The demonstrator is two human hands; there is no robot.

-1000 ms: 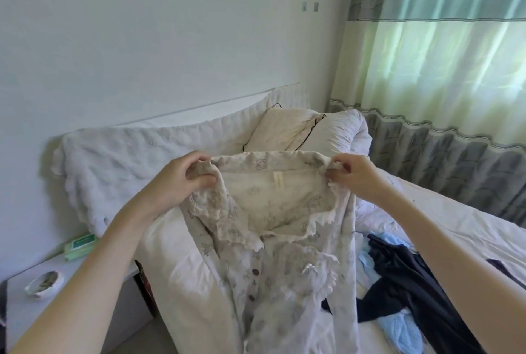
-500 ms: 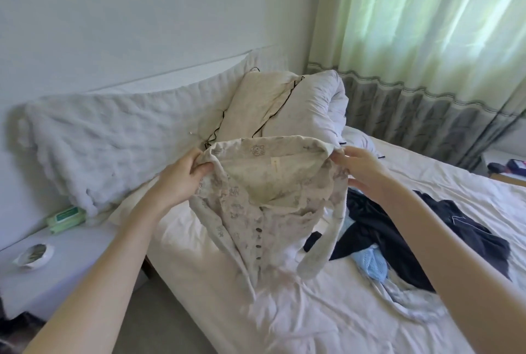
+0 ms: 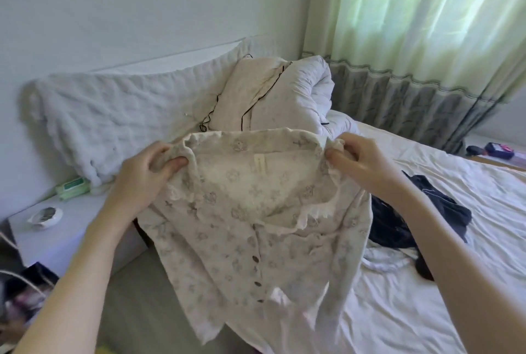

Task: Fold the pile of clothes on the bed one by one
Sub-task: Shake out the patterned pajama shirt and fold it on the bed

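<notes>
A cream floral button-up shirt (image 3: pixel 250 240) with a lace collar hangs in front of me over the bed's left edge. My left hand (image 3: pixel 145 174) pinches its left shoulder at the collar. My right hand (image 3: pixel 361 163) pinches the right shoulder. The shirt faces me, buttons down its middle, with its hem blurred near the bottom of the view. To the right, a dark navy garment (image 3: pixel 421 220) lies crumpled on the white bed sheet (image 3: pixel 427 311), partly hidden behind the shirt and my right arm.
A rolled white duvet (image 3: pixel 301 92) and a cream pillow (image 3: pixel 250 89) lean at the bed's head. On the left, a bedside table (image 3: pixel 71 228) carries a green pack (image 3: pixel 72 188) and a small dish (image 3: pixel 45 217). Curtains (image 3: pixel 421 40) hang at the back right.
The shirt has spread out wider between my hands and now hangs flatter. The view has tilted down and shifted slightly, and the blue garment seen earlier is hidden.
</notes>
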